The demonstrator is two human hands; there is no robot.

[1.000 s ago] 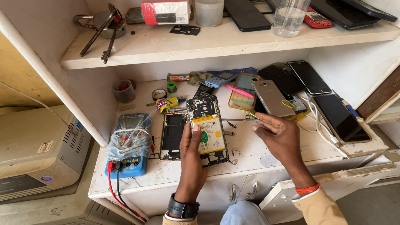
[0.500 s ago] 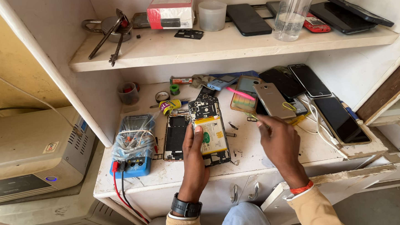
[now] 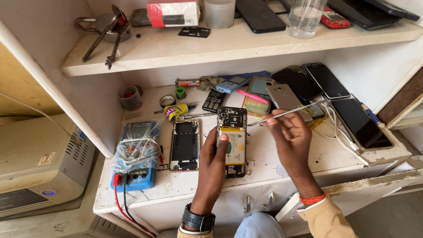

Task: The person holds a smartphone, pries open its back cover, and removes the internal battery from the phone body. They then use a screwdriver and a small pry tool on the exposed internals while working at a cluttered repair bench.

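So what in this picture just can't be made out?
- Tweezers tip: too fine in the head view to tell whether it holds anything.
- Opened phone: left edge hidden by the left hand.
- Multimeter dial: covered by crumpled plastic.
- Bottle: top cut off by the frame's edge.

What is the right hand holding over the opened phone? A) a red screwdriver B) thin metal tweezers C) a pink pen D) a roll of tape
B: the right hand pinches thin metal tweezers whose tips point toward the top of the opened phone, which the left hand steadies on the workbench.
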